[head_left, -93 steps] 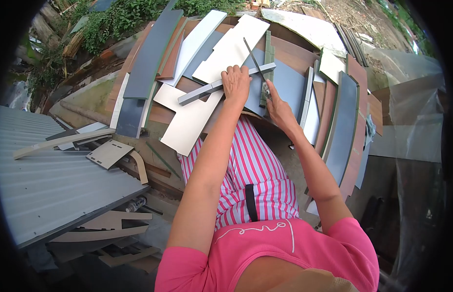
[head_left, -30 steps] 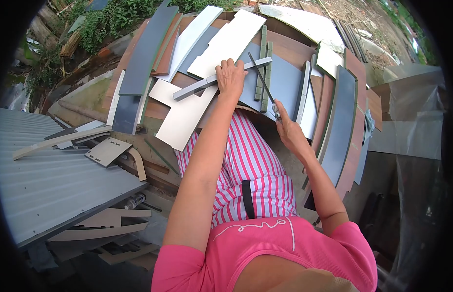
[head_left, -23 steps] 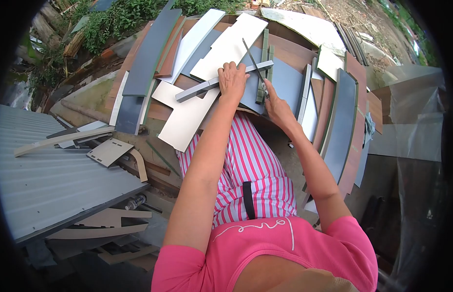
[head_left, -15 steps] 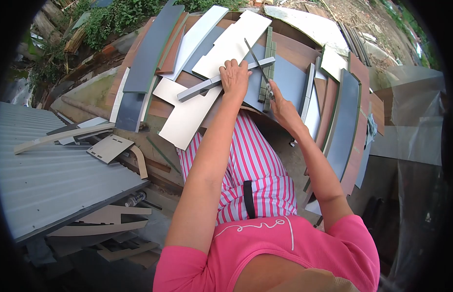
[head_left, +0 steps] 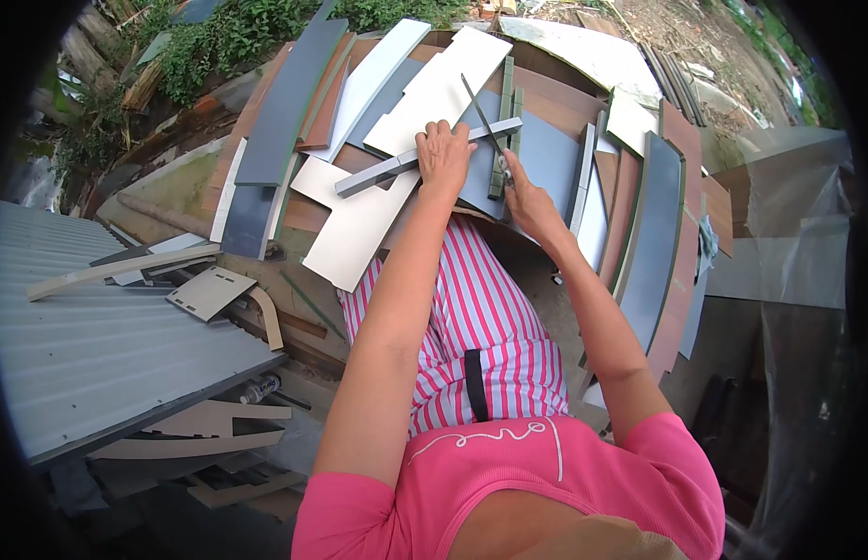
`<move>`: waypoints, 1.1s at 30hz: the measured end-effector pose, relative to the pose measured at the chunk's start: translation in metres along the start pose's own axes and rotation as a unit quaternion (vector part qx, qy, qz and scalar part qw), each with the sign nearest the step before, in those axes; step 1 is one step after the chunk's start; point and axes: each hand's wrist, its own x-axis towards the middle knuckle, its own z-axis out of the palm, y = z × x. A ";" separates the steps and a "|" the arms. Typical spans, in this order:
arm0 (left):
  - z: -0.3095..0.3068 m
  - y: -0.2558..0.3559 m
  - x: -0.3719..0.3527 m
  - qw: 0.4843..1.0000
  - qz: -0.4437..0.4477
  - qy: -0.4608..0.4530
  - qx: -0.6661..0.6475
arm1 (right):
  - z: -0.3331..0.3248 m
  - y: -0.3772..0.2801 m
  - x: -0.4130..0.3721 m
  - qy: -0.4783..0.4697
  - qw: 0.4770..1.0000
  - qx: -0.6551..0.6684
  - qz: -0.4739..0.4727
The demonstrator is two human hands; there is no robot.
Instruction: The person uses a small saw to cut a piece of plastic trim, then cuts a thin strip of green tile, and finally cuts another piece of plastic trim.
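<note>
My left hand [head_left: 443, 161] is closed over a narrow grey strip [head_left: 367, 177] that lies slantwise across cream boards. Below it is a notched cream board [head_left: 359, 227], and beyond it a longer cream board [head_left: 450, 86]. The handle of a thin dark blade [head_left: 477, 105] is in my right hand [head_left: 530, 201], whose fingers are wrapped round it. The blade crosses the strip near its right end, pointing up and left. Dark green narrow strips [head_left: 497, 177] stand just beside the blade, over a blue-grey board [head_left: 550, 154].
Long grey and brown boards [head_left: 289, 103] are piled at the left, with a curved grey board [head_left: 656, 233] at the right. Corrugated sheet metal [head_left: 98, 327] fills the lower left, near a small can [head_left: 258, 388]. Plastic sheeting [head_left: 807, 327] hangs at the far right.
The view has shifted slightly. My right hand and the blade have moved a little up and left relative to the green strips. My left hand still holds the grey strip.
</note>
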 end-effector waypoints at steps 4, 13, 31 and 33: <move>0.000 0.001 0.000 1.000 -0.016 0.013 0.003 | 0.003 -0.004 0.011 0.004 1.000 0.002 0.011; 0.002 0.003 0.001 1.000 -0.026 0.008 0.004 | -0.020 -0.003 -0.078 -0.049 0.997 -0.018 0.049; -0.001 0.003 0.000 1.000 -0.023 -0.003 0.017 | -0.006 0.002 -0.008 -0.009 1.000 -0.010 -0.003; 0.000 0.005 0.000 0.999 -0.029 -0.015 0.017 | -0.014 -0.002 -0.031 -0.041 0.998 -0.024 0.028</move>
